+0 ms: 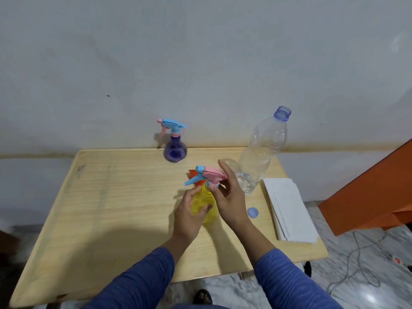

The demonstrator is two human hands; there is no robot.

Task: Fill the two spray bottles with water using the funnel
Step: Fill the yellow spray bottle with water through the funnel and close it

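Note:
A yellow spray bottle [206,202] with a pink and blue trigger head [206,175] stands mid-table. My left hand [189,212] grips its body. My right hand [229,195] pinches the collar under the trigger head, its other fingers spread. An orange funnel [195,175] shows only as a sliver behind the trigger head. The purple spray bottle [175,146], with a blue and pink head on it, stands at the table's far edge. A large clear water bottle [260,152], uncapped, stands to the right with a little water at its bottom.
The blue cap [252,212] lies on the wooden table [111,208] right of my hands. A stack of white paper napkins [289,208] sits near the right edge. A wall runs behind the table; an orange board [374,192] and cables [356,264] lie on the floor at right.

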